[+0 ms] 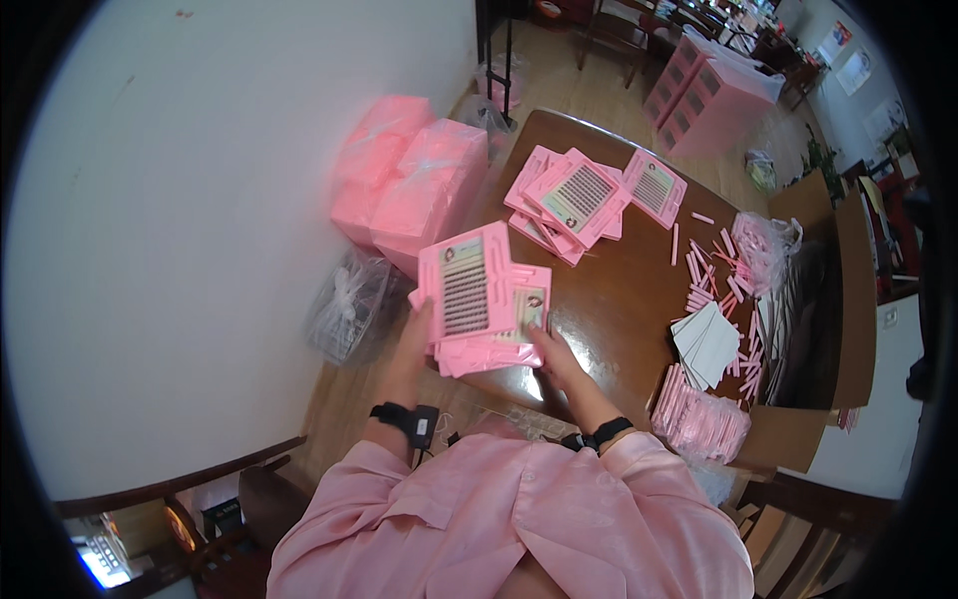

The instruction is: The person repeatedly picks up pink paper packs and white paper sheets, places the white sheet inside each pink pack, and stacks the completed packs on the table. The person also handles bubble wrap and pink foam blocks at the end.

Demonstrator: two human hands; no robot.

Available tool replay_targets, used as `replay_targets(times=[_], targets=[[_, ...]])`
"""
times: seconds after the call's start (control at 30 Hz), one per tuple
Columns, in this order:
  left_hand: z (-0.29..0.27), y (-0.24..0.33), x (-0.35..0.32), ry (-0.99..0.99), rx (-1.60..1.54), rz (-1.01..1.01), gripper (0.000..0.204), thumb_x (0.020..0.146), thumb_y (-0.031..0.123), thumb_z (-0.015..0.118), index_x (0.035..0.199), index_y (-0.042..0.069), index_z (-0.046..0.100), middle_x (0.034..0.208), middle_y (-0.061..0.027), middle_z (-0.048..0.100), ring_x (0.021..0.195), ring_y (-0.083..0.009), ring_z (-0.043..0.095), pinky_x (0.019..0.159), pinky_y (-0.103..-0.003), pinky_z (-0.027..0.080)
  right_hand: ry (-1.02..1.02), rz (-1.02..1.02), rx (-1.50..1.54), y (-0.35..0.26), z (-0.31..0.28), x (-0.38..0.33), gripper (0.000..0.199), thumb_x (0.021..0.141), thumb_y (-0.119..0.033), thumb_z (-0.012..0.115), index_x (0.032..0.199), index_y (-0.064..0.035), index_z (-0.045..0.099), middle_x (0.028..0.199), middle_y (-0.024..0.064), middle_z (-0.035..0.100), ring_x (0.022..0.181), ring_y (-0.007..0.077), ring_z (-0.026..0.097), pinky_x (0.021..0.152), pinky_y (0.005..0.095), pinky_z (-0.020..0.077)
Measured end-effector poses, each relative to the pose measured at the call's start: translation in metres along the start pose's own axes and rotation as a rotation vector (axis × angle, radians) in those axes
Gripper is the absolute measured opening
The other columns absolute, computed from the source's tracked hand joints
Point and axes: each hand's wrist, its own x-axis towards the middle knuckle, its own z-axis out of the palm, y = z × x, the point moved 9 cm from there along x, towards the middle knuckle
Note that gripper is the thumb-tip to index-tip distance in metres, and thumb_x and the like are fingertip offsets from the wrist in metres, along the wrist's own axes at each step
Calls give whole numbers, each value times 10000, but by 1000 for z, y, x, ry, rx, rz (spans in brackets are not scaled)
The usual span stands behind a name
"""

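My left hand (415,334) grips the left edge of a loose stack of pink eyelash trays (467,290), held at the table's near left corner. On the opposite side, my right hand (555,357) is closed around the stack's lower right edge. The top tray shows rows of dark lash clusters; those beneath stick out at different angles. Farther back on the table lies a second pile of pink eyelash trays (579,198), stacked unevenly. One more eyelash tray (655,188) rests just right of that pile. My fingers under the held stack are hidden.
The brown table (609,319) carries scattered pink sticks (699,297), white cards (707,344), a plastic-wrapped pink bundle (701,419) and a clear bag (766,248). An open cardboard box (850,299) stands right. Pink wrapped packs (429,185) and a grey bag (349,304) sit left, beside the wall.
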Motion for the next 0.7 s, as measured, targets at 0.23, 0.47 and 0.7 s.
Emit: replay_targets(times=[0.23,0.47,0.7], targets=[[42,-2,15,-31,189,108,616,1043,419,518,1462,-28,449,1414,-161,554,1283,-228,531,1066,-342,406,336,-372,-403,-52,-81,18,526,961,-469,642,1233,-19,638,1064,46,663,939,126,608,825,268,473],[-72,-26,-8,410,235,54,580,1023,420,534,1411,-12,516,1371,-137,585,1255,-230,539,1055,-336,405,464,-169,-289,0,-180,5,379,984,-473,591,977,-98,646,698,-15,572,524,69,426,469,252,320],[-105,13,22,291,777,-6,480,930,392,634,1209,4,662,1133,-186,703,1088,-269,660,943,-369,494,409,62,-31,87,-186,-28,343,1001,-409,562,846,-111,633,579,-37,477,396,66,342,359,255,208]])
